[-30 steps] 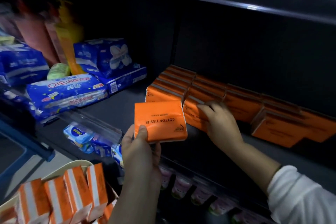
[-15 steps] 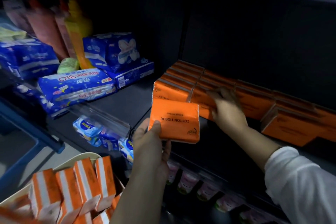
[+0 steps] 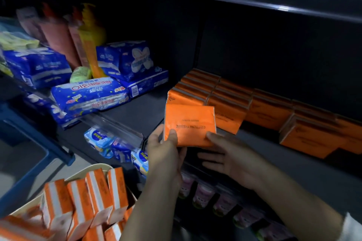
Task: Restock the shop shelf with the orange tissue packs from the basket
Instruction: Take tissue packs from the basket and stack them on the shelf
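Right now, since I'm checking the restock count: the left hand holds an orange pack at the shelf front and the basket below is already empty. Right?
Not quite. The left hand holds the orange pack at the shelf front, but the basket is not empty: the head view shows several orange-and-white packs standing in it.

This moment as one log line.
left hand: grips pack | right hand: open, touching pack | pack: at shelf front, unplaced | basket: holds packs

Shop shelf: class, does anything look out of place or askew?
The blue packs at the left of the shelf lie heaped and tilted, one with its print upside down, unlike the orange rows in neat lines. The orange pack in the left hand is held print upside down.
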`<state>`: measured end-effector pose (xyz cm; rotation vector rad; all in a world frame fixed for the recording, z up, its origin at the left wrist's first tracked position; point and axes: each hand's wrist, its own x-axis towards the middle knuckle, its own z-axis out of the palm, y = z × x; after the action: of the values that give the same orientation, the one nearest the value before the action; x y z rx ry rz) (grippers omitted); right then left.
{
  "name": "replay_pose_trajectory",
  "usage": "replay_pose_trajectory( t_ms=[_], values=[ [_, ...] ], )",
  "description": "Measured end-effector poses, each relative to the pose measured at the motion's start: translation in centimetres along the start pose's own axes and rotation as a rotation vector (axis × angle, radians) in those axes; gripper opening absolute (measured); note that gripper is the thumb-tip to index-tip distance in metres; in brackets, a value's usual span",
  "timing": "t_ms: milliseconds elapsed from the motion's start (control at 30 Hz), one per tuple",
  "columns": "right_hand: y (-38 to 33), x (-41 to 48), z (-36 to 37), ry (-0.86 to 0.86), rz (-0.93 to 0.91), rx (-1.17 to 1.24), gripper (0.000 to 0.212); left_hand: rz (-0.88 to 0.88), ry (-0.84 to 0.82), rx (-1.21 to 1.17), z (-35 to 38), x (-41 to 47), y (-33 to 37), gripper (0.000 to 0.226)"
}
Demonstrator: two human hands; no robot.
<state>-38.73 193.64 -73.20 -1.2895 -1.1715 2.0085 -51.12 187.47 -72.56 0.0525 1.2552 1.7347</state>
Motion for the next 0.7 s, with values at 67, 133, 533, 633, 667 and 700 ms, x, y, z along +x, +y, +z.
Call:
replay_pose_trajectory(
  t_ms=[67, 133, 533, 633, 667, 700],
  values=[
    [-0.1, 0.2, 0.5, 0.035, -0.074, 0.090, 0.014, -0.023, -0.057, 0.086, 0.1, 0.0, -0.5, 0.014],
    [-1.3, 0.5, 0.9, 0.103, -0.155, 0.125, 0.014, -0.023, -0.125, 0.248, 0.0, 0.2, -1.2, 0.022],
    [-6.2, 5.9, 4.5, 0.200, -0.542, -1.428, 0.054, 0.701, -0.008, 1.251, -2.3, 1.5, -1.1, 0.075],
    [-4.8, 6.6, 3.8, 0.112, -0.511, -1.463, 0.058, 0.735, -0.041, 1.304, -3.0, 2.7, -0.9, 0.074],
    [-4.5, 6.4, 3.2, 0.113, -0.517, -1.494, 0.063, 0.740, -0.060, 1.306, -3.2, 3.1, -0.8, 0.075],
    [-4.3, 6.1, 2.4, 0.120, -0.542, -1.522, 0.068, 0.743, -0.077, 1.306, -3.3, 3.7, -0.8, 0.075]
  ],
)
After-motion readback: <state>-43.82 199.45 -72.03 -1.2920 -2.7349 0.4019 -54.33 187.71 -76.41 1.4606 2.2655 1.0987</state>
